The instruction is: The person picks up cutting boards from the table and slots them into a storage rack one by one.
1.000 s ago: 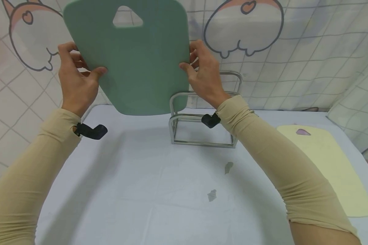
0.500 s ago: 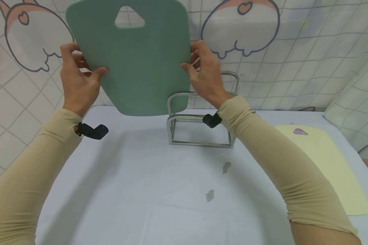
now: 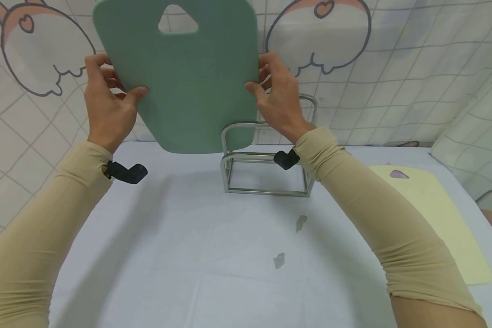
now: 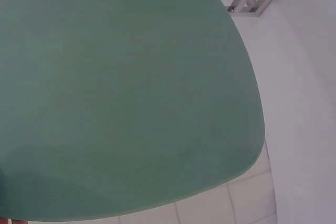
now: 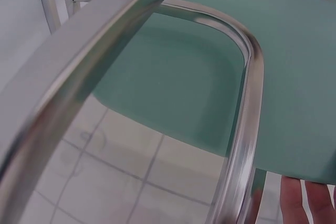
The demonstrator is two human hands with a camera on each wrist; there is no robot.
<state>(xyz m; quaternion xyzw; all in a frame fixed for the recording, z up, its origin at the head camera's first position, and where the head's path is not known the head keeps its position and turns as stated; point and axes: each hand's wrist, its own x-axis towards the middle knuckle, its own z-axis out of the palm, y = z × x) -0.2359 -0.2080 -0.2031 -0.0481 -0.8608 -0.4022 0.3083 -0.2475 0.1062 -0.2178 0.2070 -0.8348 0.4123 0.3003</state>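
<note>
A green cutting board (image 3: 188,82) with a cut-out handle hole at its top stands raised above the table, held upright by both hands. My left hand (image 3: 110,102) pinches its left edge, thumb on the near face and fingers behind. On the opposite edge my right hand (image 3: 279,98) grips it the same way. The board's lower right corner sits behind the front loop of a metal rack (image 3: 266,191). In the right wrist view, the loop (image 5: 251,87) crosses over the board's face. Fingertips (image 5: 294,203) show at the board's edge there.
A pale yellow cutting board (image 3: 438,218) lies flat on the table's right side, partly behind the right sleeve. White cloth (image 3: 180,273) with two grey patches covers the table. Behind it hangs a checked curtain (image 3: 410,91) with cartoon animal prints.
Both hands and the green board shift slightly right in the head view, while the rack and background drift slightly left. The grip on the board stays the same.
</note>
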